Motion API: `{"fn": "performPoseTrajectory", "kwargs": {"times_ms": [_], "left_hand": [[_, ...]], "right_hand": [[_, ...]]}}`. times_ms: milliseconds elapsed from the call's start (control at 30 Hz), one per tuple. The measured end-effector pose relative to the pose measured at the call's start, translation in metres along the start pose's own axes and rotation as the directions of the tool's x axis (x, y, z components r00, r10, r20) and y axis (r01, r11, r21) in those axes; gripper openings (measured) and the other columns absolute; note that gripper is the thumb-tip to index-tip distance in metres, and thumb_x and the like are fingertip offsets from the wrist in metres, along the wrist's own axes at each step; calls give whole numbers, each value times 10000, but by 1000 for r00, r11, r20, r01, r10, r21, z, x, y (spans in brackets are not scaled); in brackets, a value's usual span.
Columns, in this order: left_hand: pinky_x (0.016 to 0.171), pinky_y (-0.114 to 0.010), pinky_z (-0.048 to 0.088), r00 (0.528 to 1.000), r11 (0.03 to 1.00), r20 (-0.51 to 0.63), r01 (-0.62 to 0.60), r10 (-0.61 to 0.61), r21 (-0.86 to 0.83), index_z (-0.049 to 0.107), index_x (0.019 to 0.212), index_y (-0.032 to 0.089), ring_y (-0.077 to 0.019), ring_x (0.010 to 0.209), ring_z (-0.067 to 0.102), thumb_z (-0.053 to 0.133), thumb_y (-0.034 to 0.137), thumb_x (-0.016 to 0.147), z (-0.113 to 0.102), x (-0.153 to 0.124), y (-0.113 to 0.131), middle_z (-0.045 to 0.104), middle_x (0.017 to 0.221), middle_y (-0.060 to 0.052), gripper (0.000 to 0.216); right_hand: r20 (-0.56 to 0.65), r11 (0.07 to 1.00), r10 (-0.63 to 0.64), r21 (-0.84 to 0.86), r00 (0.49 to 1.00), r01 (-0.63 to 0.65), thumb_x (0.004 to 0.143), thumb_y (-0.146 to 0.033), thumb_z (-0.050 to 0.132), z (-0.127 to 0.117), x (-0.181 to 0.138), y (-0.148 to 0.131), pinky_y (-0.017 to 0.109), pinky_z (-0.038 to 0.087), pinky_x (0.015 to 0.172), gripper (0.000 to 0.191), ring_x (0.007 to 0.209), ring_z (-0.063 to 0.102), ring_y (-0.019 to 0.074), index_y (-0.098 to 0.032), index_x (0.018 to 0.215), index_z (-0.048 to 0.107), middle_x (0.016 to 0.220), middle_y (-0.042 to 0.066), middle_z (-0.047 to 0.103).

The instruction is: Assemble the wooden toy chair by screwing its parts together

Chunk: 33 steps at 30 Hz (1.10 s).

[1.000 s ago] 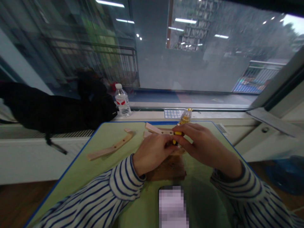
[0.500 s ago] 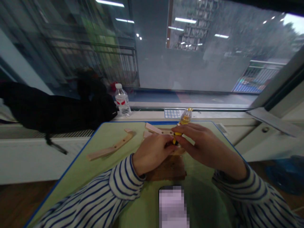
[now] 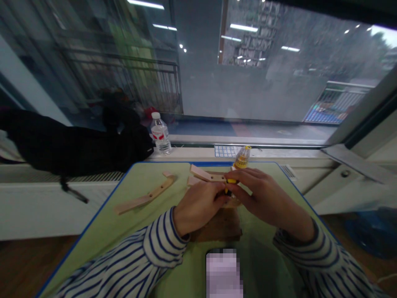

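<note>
My left hand (image 3: pixel 198 205) and my right hand (image 3: pixel 262 194) meet over the middle of the green table (image 3: pixel 136 223). The right hand's fingers are pinched round a small yellow and black screwdriver (image 3: pixel 228 184) held point down. The left hand is curled beside it, resting on a brown wooden piece (image 3: pixel 221 225); what its fingers hold is hidden. Light wooden strips (image 3: pixel 206 174) lie just beyond the hands. A yellow-capped screwdriver bit holder (image 3: pixel 241 159) stands behind them.
A curved wooden strip with holes (image 3: pixel 145 195) lies on the table's left. A water bottle (image 3: pixel 160 134) and a black bag (image 3: pixel 77 142) sit on the window sill. A phone (image 3: pixel 223 273) lies at the near edge. The window is straight ahead.
The hands stay together over the wooden piece; the right fingers have shifted slightly on the screwdriver. The view has tilted down a little.
</note>
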<state>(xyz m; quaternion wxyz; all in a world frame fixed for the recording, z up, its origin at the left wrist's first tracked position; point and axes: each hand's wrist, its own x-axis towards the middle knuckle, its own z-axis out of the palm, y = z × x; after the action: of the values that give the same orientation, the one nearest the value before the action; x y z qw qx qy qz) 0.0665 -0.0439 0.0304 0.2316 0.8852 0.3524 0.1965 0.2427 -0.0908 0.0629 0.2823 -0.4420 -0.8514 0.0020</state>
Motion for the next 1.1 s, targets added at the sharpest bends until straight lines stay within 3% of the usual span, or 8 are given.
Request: {"fn": "performPoseTrajectory", "kwargs": {"times_ms": [267, 767, 1100], "left_hand": [[799, -285, 452, 1000, 990, 2, -9, 9, -142, 678, 938, 213, -190, 939, 622, 527, 224, 865, -3, 1, 4, 700, 1024, -22, 168], [881, -346, 452, 993, 992, 2, 122, -122, -31, 672, 972, 214, -217, 979, 606, 534, 256, 883, -1, 0, 13, 692, 1000, -39, 169], [845, -343, 454, 997, 997, 17, 78, -78, 2, 652, 975, 212, -219, 963, 609, 554, 278, 879, -2, 1, 10, 691, 1026, -28, 153]], "right_hand": [[-28, 998, 35, 51, 999, -34, 912, -232, 518, 0, 2, 1, 396, 505, 862, 200, 977, 644, 207, -206, 1085, 615, 1053, 74, 701], [18, 987, 36, 154, 999, -39, 912, -245, 531, -2, 4, 15, 395, 486, 888, 197, 1007, 629, 209, -217, 1096, 596, 1071, 64, 695], [23, 988, 46, 145, 999, -49, 905, -239, 547, -3, 3, 14, 388, 473, 871, 163, 985, 622, 208, -213, 1060, 591, 1065, 58, 689]]}}
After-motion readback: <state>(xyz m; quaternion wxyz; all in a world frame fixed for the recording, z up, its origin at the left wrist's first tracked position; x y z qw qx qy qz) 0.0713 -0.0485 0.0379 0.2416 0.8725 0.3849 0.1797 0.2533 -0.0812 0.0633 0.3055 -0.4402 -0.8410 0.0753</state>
